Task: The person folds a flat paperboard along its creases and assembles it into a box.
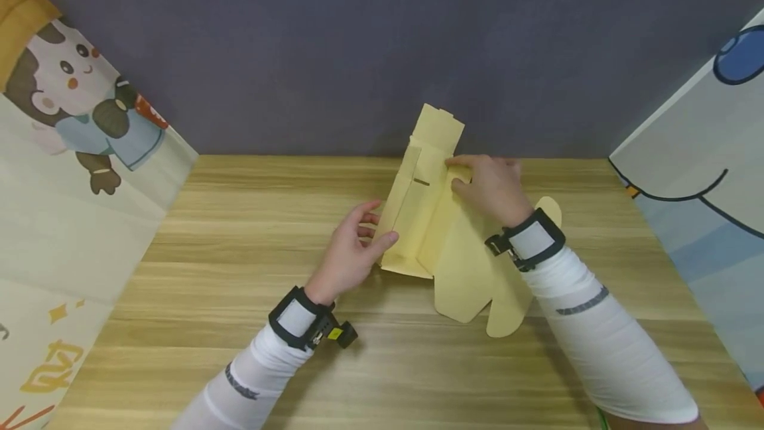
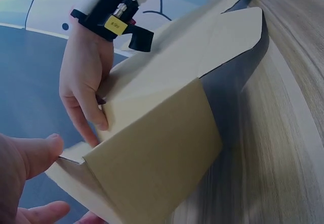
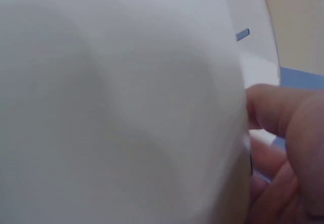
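Left fingers (image 1: 386, 241) and right fingers (image 1: 463, 161) hold the box (image 1: 416, 217) between them.

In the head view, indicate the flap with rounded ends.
The rightmost flap, partly hidden by the right wristband; the neighbouring flap ends in slanted cuts, the far flap straight edges.

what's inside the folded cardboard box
Inside the cardboard box, plain inner surfaces show, with a narrow dark slot near the far end. The right hand covers part of one side, so whatever is behind it cannot be seen.
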